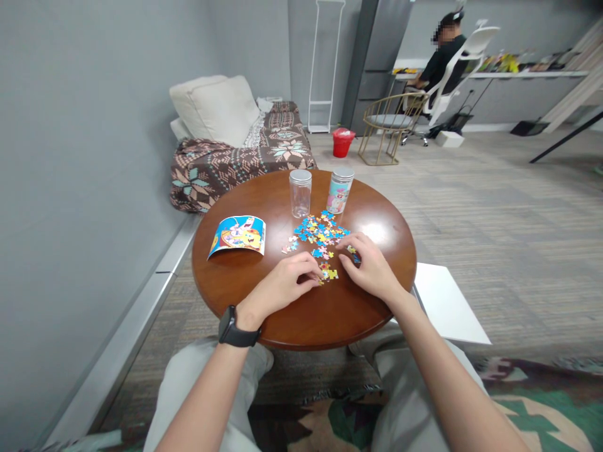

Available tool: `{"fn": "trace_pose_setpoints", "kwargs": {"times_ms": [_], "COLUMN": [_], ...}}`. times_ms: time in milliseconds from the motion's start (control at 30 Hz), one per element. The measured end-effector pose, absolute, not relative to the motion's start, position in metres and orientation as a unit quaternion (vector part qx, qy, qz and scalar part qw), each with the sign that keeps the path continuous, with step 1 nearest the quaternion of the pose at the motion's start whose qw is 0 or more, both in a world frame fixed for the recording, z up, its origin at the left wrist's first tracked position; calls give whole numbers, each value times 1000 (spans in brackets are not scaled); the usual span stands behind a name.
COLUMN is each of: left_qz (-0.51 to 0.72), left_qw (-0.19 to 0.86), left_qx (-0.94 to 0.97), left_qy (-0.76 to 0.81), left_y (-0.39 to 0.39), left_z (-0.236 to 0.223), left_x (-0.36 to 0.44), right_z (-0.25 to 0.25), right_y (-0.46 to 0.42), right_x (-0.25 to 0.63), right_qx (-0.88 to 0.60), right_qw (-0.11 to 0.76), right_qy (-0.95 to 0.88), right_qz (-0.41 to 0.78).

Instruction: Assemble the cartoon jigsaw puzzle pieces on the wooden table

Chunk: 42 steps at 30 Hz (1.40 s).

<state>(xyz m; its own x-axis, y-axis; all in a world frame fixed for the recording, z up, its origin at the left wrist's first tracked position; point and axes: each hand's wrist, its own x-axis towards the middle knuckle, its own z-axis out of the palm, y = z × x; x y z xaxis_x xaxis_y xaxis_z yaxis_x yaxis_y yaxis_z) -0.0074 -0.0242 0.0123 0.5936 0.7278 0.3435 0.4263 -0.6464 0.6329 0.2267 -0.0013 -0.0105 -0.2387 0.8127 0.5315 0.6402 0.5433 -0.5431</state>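
Observation:
On the round wooden table [282, 320], my left hand [292, 276] has thumb and fingertips drawn together at the left edge of a small cluster of yellow jigsaw puzzle pieces [332, 274]. My right hand [367, 267] hovers low to the right, thumb and fingers apart, with a few pieces partly hidden beneath it. Beyond both hands lies a loose pile of mostly blue jigsaw pieces [320, 230]. To the left, a curled picture sheet [239, 235] shows a yellow cartoon figure on blue.
A clear jar [300, 194] and a jar with a cartoon label [339, 191], both silver-lidded, stand behind the pile. A covered sofa [240, 160] is past the table. A red bin [342, 143] and a gold wire chair [389, 125] are farther back, near a seated person [445, 63].

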Motion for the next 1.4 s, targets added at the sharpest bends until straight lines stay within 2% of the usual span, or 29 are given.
{"fn": "trace_pose_setpoints", "kwargs": {"times_ms": [133, 267, 367, 567, 867, 1400], "left_qz": [278, 291, 302, 261, 239, 195], "left_qw": [264, 288, 295, 201, 127, 112], "left_qx": [864, 846, 837, 875, 908, 917], "left_qy": [327, 342, 348, 354, 320, 330], "left_y": [-28, -29, -29, -27, -24, -26], "left_z": [15, 13, 12, 6, 1, 8], "left_x": [-2, 3, 5, 8, 7, 7], "right_z": [-6, -6, -6, -5, -6, -5], "right_y": [-6, -8, -8, -9, -8, -9], "right_x": [223, 223, 224, 224, 225, 226], "right_qx": [-355, -312, -305, -301, -299, -314], "right_qw": [362, 335, 332, 324, 322, 319], "right_qy": [-850, -877, -878, -880, -880, -873], "right_qz": [141, 148, 159, 173, 179, 194]}}
